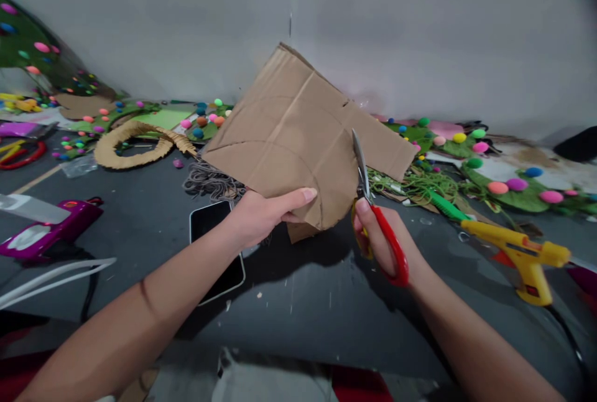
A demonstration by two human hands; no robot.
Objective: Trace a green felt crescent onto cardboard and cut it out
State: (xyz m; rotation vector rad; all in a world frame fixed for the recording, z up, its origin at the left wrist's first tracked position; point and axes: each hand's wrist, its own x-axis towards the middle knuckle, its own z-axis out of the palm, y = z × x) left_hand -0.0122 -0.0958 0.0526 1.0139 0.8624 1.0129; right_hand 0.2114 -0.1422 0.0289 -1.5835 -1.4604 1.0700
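Note:
My left hand (265, 215) grips a large sheet of brown cardboard (298, 134) by its lower edge, thumb on the front face; the other fingers are hidden behind it. Curved pencil lines and fold creases mark the sheet, and its lower right edge is cut to a curve. Around the handles of a pair of scissors (364, 172), one red and one yellow, my right hand (380, 237) is closed. The blades point up along the cardboard's right side, at a slit between the curved part and a strip sticking out to the right.
A phone (221, 221) lies under my left wrist. A yellow glue gun (517, 252) is at the right, a purple device (60, 228) at the left. Behind are a tan ring (135, 147), grey yarn (212, 179), green strings (420, 185) and green leaves with coloured pom-poms (508, 184).

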